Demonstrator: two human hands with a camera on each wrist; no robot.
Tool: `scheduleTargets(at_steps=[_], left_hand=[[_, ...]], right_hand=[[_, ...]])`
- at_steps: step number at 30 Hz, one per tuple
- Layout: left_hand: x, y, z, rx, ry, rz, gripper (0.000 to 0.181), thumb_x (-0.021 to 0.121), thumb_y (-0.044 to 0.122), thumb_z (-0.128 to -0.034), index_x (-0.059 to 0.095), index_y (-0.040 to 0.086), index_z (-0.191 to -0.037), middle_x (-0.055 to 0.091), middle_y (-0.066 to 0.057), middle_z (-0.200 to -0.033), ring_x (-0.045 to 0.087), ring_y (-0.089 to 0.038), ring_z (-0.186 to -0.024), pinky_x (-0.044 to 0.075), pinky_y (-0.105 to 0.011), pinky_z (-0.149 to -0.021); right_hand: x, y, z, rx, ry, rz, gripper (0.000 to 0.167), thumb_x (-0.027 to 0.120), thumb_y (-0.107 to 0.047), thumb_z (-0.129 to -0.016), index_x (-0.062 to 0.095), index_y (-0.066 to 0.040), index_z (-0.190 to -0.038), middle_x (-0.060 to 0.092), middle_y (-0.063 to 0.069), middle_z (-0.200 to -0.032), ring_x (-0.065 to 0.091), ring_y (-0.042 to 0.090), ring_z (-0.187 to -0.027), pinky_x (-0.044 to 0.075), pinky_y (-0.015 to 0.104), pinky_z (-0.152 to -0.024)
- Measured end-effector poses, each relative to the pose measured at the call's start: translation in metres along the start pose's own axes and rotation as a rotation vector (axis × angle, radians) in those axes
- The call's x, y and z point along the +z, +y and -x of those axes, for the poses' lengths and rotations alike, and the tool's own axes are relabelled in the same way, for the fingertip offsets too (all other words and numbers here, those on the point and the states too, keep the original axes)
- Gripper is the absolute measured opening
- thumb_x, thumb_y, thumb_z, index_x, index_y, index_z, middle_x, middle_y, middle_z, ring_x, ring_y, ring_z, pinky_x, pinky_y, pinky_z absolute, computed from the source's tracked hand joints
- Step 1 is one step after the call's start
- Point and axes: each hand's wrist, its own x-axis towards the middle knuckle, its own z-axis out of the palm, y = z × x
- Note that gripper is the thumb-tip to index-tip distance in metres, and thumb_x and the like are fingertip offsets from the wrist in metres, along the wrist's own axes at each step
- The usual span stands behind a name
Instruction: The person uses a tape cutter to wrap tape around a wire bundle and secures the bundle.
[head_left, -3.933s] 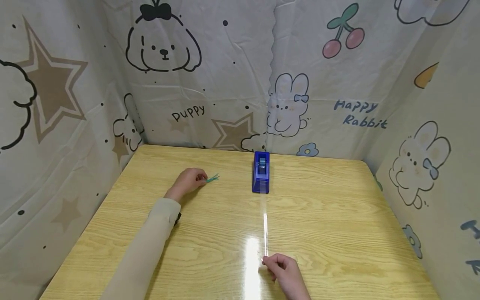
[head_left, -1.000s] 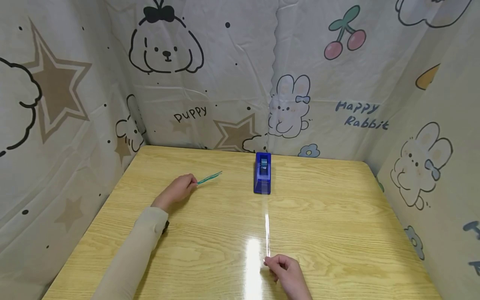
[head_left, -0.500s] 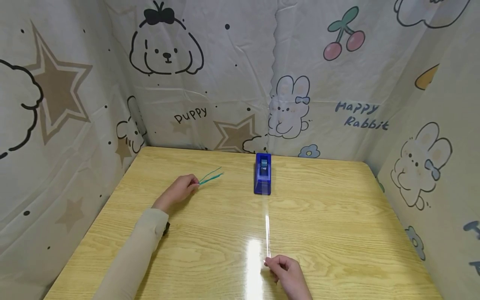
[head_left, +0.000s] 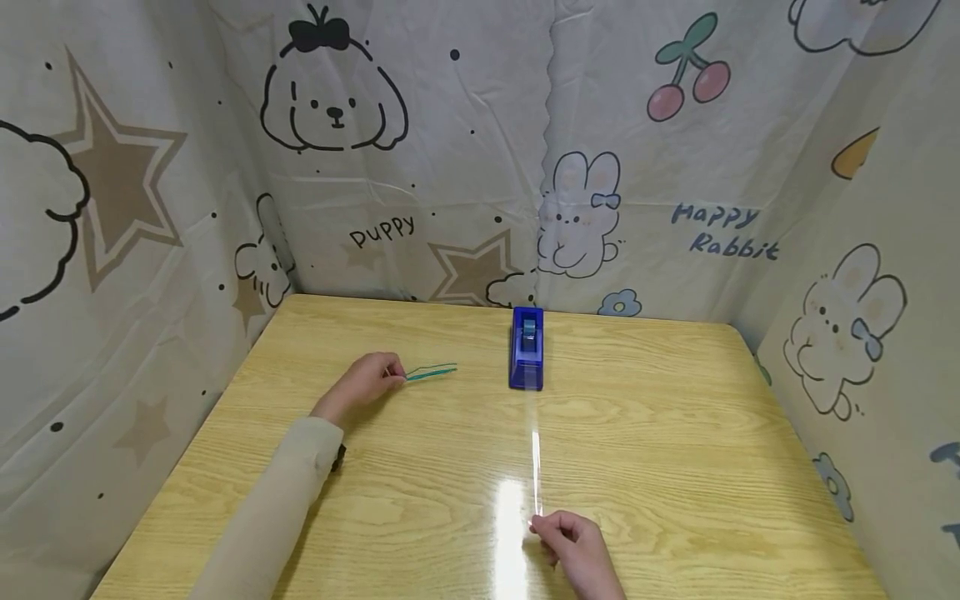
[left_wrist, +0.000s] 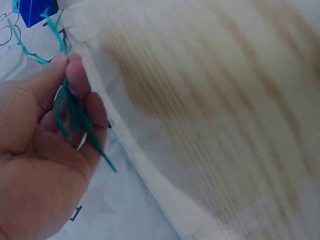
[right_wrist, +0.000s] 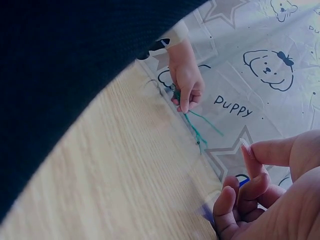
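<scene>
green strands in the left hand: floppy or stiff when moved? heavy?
Likely flexible: the green strands bend and splay apart where they leave the left hand. Probably not fully limp, since their free ends stick out fairly straight in the head view. Likely very light, given how thin each one looks.

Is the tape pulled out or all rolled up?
Pulled out: a clear tape strip runs from the blue holder to the right hand.

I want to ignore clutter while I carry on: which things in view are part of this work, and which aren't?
Likely part of the work:
Green strands, pinched by the left hand
Clear tape, its end pinched by the right hand
Blue tape dispenser

Just surroundings:
Wood-grain table
Printed sheeting
</scene>
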Motion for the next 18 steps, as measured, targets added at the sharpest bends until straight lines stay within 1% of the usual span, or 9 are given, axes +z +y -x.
scheduleTargets(at_steps=[3,6,8,11,14,18], left_hand=[[0.0021,-0.0001,-0.0016,-0.007,-0.024,-0.001,0.009,0.067,0.011,-0.1012,0.067,0.007,-0.093,0.070,-0.006,-0.091,0.059,-0.017,-0.083,0.049,-0.036,-0.079],[0.0031,-0.0004,-0.0029,-0.014,-0.047,0.024,0.009,0.066,0.009,-0.1015,0.065,0.006,-0.093,0.068,-0.006,-0.089,0.058,-0.016,-0.080,0.048,-0.034,-0.078],[0.0028,-0.0002,-0.0038,-0.013,-0.062,0.041,0.008,0.064,0.008,-0.1026,0.064,0.005,-0.095,0.067,-0.008,-0.087,0.058,-0.016,-0.077,0.048,-0.034,-0.076],[0.0016,0.0003,-0.0044,-0.021,-0.074,0.051,0.009,0.061,0.009,-0.1044,0.068,0.004,-0.102,0.070,-0.008,-0.087,0.062,-0.016,-0.076,0.051,-0.032,-0.074],[0.0004,0.0013,-0.0040,-0.030,-0.077,0.037,0.015,0.060,0.012,-0.1057,0.073,0.004,-0.107,0.072,-0.007,-0.087,0.064,-0.016,-0.077,0.052,-0.032,-0.075],[-0.0005,0.0020,-0.0032,-0.031,-0.085,0.009,0.017,0.059,0.013,-0.1064,0.073,0.003,-0.105,0.071,-0.007,-0.084,0.062,-0.016,-0.074,0.050,-0.033,-0.074]], right_hand=[[0.0001,-0.0004,0.0003,0.003,0.007,-0.010,0.028,0.068,-0.013,-0.099,0.068,0.015,-0.092,0.070,0.004,-0.087,0.056,0.008,-0.070,0.049,0.021,-0.062],[0.0001,-0.0001,-0.0001,-0.001,0.007,-0.014,0.027,0.068,-0.012,-0.099,0.067,0.014,-0.090,0.071,0.004,-0.089,0.056,0.009,-0.071,0.049,0.022,-0.062],[0.0000,0.0000,-0.0006,0.006,0.009,-0.015,0.026,0.068,-0.011,-0.099,0.066,0.013,-0.089,0.072,0.003,-0.090,0.056,0.009,-0.072,0.049,0.022,-0.062],[0.0002,0.0010,-0.0009,0.007,0.012,-0.009,0.026,0.067,-0.010,-0.100,0.066,0.013,-0.089,0.072,0.002,-0.090,0.056,0.009,-0.072,0.049,0.022,-0.062],[0.0006,0.0017,-0.0009,0.008,0.017,-0.010,0.025,0.067,-0.010,-0.100,0.066,0.012,-0.088,0.072,0.004,-0.090,0.056,0.009,-0.071,0.049,0.022,-0.062],[0.0009,0.0015,-0.0007,0.005,0.015,-0.018,0.024,0.067,-0.009,-0.100,0.066,0.013,-0.088,0.072,0.006,-0.090,0.056,0.008,-0.071,0.049,0.022,-0.062]])
